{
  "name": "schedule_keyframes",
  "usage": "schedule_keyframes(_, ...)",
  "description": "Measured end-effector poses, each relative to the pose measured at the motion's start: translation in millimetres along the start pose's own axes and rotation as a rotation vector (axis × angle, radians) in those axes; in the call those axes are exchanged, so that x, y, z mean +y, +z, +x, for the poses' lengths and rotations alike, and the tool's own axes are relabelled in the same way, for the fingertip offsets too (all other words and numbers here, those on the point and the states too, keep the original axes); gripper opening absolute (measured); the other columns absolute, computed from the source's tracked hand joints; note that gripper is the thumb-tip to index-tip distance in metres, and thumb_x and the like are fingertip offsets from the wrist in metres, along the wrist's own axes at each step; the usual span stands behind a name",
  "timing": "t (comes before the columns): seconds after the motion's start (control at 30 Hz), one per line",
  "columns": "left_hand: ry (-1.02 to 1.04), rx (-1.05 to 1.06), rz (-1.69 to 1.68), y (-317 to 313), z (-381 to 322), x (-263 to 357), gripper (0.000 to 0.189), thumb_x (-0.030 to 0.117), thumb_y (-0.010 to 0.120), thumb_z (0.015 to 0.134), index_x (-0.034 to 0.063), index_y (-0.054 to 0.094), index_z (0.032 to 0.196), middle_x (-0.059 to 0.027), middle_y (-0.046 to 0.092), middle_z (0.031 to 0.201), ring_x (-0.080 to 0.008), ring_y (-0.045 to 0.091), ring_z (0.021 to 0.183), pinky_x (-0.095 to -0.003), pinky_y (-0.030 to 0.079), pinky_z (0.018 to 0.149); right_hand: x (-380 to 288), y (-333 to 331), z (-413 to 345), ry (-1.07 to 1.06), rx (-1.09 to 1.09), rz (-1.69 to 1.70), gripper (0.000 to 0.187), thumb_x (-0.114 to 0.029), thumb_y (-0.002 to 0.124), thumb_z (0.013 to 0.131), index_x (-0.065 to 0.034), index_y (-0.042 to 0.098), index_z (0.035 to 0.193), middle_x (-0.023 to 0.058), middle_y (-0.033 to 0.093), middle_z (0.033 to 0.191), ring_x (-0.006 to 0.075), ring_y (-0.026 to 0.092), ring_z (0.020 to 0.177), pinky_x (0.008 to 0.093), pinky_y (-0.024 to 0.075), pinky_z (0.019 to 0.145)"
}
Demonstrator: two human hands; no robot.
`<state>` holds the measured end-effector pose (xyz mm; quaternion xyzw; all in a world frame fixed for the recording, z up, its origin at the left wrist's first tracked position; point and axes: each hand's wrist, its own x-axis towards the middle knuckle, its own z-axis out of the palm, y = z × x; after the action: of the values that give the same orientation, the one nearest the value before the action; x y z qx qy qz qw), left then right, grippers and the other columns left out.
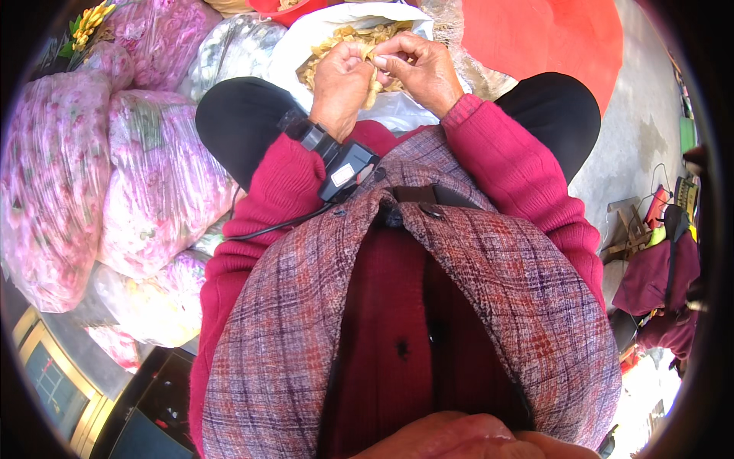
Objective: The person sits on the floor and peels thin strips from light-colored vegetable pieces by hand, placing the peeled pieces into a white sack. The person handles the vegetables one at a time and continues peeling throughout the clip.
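Above the mouth of a white plastic sack [287, 57], my two hands meet over one small piece of tan-yellow, cloth-like material [371, 97]. My left hand [339, 86] pinches it between thumb and fingers from the left. From the right, the thumb and fingertips of my right hand [425, 72] close on its upper part. A narrow, rolled-looking end of the piece hangs below the fingers. Many similar crinkled tan-yellow pieces [338, 39] fill the sack, which stands between my bent knees. What the material is exactly, I cannot tell.
Clear plastic bags of pink and purple artificial-looking flowers [155, 183] are piled at left. Behind the sack is a red basin [287, 12]. A large red surface [545, 43] lies at upper right. A black device [347, 169] with a cable sits at my left wrist.
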<state>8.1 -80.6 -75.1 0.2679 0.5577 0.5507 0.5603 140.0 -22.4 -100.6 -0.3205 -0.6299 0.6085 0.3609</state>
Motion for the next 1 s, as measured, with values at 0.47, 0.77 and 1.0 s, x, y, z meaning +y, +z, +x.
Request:
schedule_keyframes(0.47,0.152,-0.148,0.329,2.5,-9.7,9.9,0.022,-0.007,0.051,0.086,0.0001,0.041,0.104,-0.0061,0.058,0.08,-0.0103,0.06,0.066,-0.0212,0.049,0.06,-2.6,-7.4,3.5,0.273,-0.082,0.209,0.016,-0.008,0.065,0.083,-0.0028,0.058,0.097,0.0043,0.063,0.075,0.0089,0.061,0.057,0.0206,0.0465,0.05)
schedule_keyframes(0.77,0.184,-0.2,0.28,-4.5,-5.4,11.1,0.019,-0.004,0.047,0.092,0.0029,0.04,0.109,-0.0086,0.059,0.082,-0.0094,0.057,0.064,-0.0255,0.055,0.06,-7.1,-8.3,1.8,0.202,-0.144,0.196,0.016,-0.015,0.061,0.091,-0.0068,0.057,0.103,-0.0026,0.059,0.078,0.0038,0.055,0.068,0.018,0.0446,0.059)
schedule_keyframes(1.0,0.15,-0.249,0.081,-14.3,-8.2,24.2,0.018,-0.004,0.044,0.092,0.0049,0.041,0.108,-0.0087,0.058,0.082,-0.0075,0.054,0.06,-0.0321,0.06,0.063,-13.7,-4.5,-3.5,0.031,-0.127,0.073,0.027,-0.02,0.051,0.098,-0.0057,0.054,0.12,-0.0013,0.056,0.082,0.0047,0.055,0.068,0.0187,0.0475,0.061)
